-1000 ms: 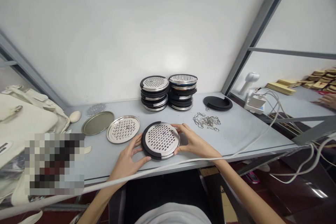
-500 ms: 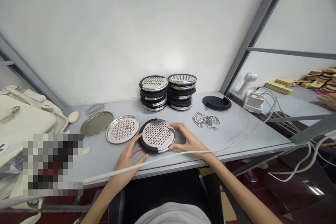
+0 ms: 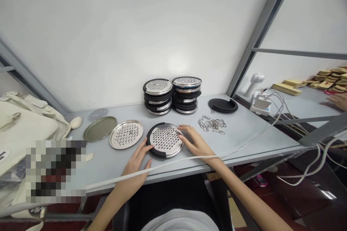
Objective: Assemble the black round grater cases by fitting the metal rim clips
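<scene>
A round grater point(image 3: 166, 138) lies flat on the grey table in front of me. Its perforated metal plate sits in a black rim that covers the left side. My left hand point(image 3: 137, 168) rests its fingertips on that rim, with the thumb spread off the disc. At the opposite edge, my right hand point(image 3: 196, 143) has its fingertips closed over the metal rim; the underside of this grip is hidden. To the left are a loose metal grater plate point(image 3: 127, 135) and a plain olive-toned round lid point(image 3: 99, 129).
Two stacks of graters point(image 3: 158, 95) stand against the wall. Right of them lie a black ring-edged disc point(image 3: 222, 105) and a pile of metal clips point(image 3: 213, 124). A white cable point(image 3: 173, 161) crosses the front. A co-worker's hand point(image 3: 338, 101) shows far right.
The grater has shifted slightly right. My left fingers have moved onto its rim, and my right thumb has come up from the lower edge toward the other fingers.
</scene>
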Tool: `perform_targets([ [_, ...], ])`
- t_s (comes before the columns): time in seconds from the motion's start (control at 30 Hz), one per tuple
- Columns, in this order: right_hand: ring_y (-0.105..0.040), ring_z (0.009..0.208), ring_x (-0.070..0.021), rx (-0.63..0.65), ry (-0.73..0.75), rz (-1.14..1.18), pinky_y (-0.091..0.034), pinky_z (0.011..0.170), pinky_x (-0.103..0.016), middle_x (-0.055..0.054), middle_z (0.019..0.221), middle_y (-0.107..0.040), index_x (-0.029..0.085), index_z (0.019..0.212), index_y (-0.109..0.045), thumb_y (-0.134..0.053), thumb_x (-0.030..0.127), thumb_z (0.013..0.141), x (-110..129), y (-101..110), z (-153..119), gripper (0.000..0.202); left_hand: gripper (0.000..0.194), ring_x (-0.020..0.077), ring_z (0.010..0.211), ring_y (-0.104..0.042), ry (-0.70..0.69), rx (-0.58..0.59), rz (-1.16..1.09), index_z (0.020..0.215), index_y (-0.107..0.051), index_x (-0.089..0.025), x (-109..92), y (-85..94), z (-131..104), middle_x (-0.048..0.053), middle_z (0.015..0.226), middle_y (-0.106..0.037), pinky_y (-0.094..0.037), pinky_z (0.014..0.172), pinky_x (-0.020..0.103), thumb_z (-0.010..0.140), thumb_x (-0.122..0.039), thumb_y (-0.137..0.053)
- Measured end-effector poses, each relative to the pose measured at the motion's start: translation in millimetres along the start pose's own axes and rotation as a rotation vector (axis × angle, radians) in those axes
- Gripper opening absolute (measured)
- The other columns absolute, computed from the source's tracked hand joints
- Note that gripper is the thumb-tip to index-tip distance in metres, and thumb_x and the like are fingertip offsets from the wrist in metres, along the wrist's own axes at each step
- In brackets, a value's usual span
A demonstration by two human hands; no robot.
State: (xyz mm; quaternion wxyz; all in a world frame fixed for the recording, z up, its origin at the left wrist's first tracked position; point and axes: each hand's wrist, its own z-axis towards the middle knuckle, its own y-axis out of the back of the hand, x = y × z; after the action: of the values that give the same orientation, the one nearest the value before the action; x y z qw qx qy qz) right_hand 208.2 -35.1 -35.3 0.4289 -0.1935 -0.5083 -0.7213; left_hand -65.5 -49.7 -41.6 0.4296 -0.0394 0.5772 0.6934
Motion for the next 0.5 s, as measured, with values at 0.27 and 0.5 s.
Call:
perform_targets([
  [0.27, -0.041, 0.129, -0.0237, -0.034, -0.021, -0.065, -0.033, 0.108, -0.043, -0.009, 0.125, -0.052, 0.025, 0.107, -0.061, -0.041, 0.040, 0.096, 0.7, -1.0, -1.1, 0.027, 0.048, 0.0263, 0.130, -0.041, -0.246, -0.021, 0.170, 0.136, -0.045, -0.028, -5.6, -6.5, -5.6, 0.008, 0.141, -0.045, -0.038, 0.106, 0.047, 0.090, -0.012, -0.042],
  [0.5, -0.043, 0.126, -0.0253, -0.092, -0.019, -0.090, -0.035, 0.107, -0.044, -0.011, 0.121, -0.052, 0.024, 0.103, -0.061, -0.040, 0.040, 0.096, -0.9, -1.3, -0.7, 0.027, 0.059, 0.0239, 0.128, -0.046, -0.325, -0.023, 0.247, 0.143, -0.038, -0.028, 5.0, -9.9, -8.0, 0.006, 0.142, -0.046, -0.043, 0.103, 0.042, 0.088, -0.005, -0.035],
])
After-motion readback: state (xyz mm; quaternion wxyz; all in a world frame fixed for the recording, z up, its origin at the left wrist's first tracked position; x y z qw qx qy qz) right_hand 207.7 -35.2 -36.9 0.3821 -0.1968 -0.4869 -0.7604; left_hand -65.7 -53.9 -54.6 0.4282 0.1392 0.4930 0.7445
